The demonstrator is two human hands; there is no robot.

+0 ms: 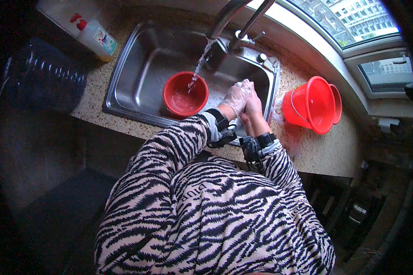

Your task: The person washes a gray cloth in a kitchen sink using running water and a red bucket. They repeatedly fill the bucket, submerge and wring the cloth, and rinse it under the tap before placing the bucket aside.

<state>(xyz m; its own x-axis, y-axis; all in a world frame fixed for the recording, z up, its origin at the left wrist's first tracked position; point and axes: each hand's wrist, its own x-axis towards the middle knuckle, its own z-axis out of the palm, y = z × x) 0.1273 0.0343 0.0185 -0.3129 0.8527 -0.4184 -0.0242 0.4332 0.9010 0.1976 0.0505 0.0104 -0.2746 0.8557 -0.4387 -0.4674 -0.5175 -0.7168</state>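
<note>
My left hand (233, 99) and my right hand (253, 99) are pressed together over the right side of a stainless-steel sink (148, 65). A whitish, wet layer coats my left hand; whether it is suds or a thin film is not clear. Anything between the palms is hidden. Left of my hands, a red plastic basin (185, 94) sits in the sink. Running water (202, 62) falls into it from the faucet (220, 24).
On the speckled countertop (316, 151), a red bucket (297, 105) lies tilted against another red container (336, 103) at right. A detergent bottle (98, 41) with a red cap stands behind the sink's left corner. A window (358, 20) borders the far right.
</note>
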